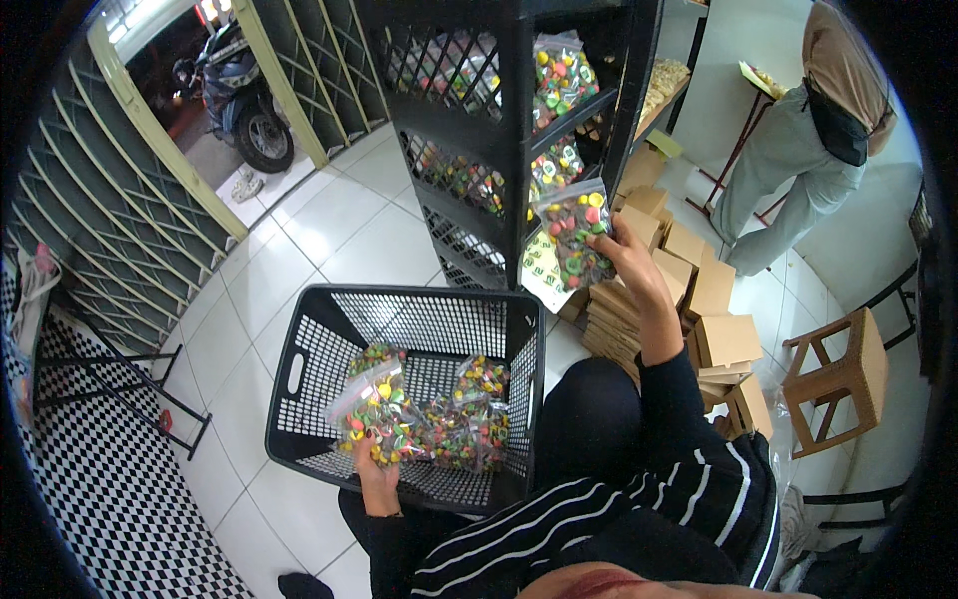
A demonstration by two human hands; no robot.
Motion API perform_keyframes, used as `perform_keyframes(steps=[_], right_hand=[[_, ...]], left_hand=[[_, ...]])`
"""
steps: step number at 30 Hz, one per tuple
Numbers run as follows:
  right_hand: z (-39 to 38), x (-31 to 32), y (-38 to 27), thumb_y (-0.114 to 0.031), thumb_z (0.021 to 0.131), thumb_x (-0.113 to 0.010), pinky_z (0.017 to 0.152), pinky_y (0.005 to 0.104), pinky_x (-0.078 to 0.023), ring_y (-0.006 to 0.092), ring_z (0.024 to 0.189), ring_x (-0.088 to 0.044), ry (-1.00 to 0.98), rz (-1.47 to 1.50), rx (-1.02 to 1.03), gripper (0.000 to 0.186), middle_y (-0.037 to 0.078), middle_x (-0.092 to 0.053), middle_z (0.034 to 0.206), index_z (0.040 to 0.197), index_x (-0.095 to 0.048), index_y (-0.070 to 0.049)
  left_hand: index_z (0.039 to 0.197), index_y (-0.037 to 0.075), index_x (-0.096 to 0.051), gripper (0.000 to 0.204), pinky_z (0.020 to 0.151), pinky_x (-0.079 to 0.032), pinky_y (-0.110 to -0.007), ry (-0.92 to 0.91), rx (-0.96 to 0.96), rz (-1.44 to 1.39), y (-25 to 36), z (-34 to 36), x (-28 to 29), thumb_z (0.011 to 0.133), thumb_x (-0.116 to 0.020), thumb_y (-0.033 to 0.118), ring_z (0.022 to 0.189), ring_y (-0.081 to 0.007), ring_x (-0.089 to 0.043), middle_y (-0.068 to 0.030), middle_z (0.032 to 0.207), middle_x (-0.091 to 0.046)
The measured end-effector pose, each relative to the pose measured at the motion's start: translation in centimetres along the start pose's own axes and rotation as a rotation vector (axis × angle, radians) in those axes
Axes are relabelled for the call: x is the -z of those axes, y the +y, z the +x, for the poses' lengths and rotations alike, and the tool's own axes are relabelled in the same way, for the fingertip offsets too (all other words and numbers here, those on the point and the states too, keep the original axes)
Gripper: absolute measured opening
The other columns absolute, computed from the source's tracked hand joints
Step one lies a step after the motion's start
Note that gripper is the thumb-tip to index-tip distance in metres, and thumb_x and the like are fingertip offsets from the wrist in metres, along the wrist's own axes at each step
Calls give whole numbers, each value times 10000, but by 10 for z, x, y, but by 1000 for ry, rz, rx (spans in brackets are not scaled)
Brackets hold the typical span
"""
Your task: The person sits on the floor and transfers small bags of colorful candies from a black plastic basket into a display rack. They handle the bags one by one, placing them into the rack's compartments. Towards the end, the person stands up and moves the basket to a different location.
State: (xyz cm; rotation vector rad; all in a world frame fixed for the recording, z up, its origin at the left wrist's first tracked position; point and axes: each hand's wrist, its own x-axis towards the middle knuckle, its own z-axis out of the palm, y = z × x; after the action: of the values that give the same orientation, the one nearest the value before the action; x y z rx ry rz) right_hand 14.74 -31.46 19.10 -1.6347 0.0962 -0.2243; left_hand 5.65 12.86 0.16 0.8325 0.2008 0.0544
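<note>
A person seated on a white-tiled floor (344, 245) holds two clear plastic bags of small, brightly coloured pieces, one in each hand.

The right hand (634, 262), reaching far and right, has its grip closed on the right edge of one bag (571, 232), thumb across the front. This bag is held up, seal strip at the top, before a black lattice rack (521, 150) stocked with similar bags; whether it touches the rack cannot be told.

The left hand (377, 484), nearer and to the left, has its grip closed on the near end of the other bag (386, 411), with some fingers hidden. That bag lies tilted over a black mesh crate (459, 317), its seal strip toward the far left. More filled bags (464, 431) lie loosely heaped inside the crate.

Each bag looks light, soft and slippery, with loose contents likely to shift and sag. Whether the pieces are hard or fragile cannot be told. The filled body would probably give the surest hold, thumb in front and fingers behind; the flat seal strip would suit a light pinch, though pulling there might open it.

To the right are brown cardboard boxes (711, 288) and a brown stool (840, 384).
</note>
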Motion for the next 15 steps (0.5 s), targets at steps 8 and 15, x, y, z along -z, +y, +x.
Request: perform_keyframes(steps=[8,15], right_hand=[[-64,-66,-8,-189,831,-615,818,328,-444,194,904,-555,-547,-439,-25,369,128,-587,967,1131,-491,-13],[-43,-105,10,-181,835,-632,796,357,-459,259,931,-580,-993,-679,77,363,140,-579,1002,1135,-507,-20]], left_hand=[[1284,-4,-405,507,862,-515,-385,-154,83,-12,11,11,-10,803,-522,105,1020,-248,-598,-135,1165,-558],[1192,-8,-475,388,808,-522,-330,11,142,132,16,25,-7,814,-548,39,937,-203,-621,-101,1083,-598]])
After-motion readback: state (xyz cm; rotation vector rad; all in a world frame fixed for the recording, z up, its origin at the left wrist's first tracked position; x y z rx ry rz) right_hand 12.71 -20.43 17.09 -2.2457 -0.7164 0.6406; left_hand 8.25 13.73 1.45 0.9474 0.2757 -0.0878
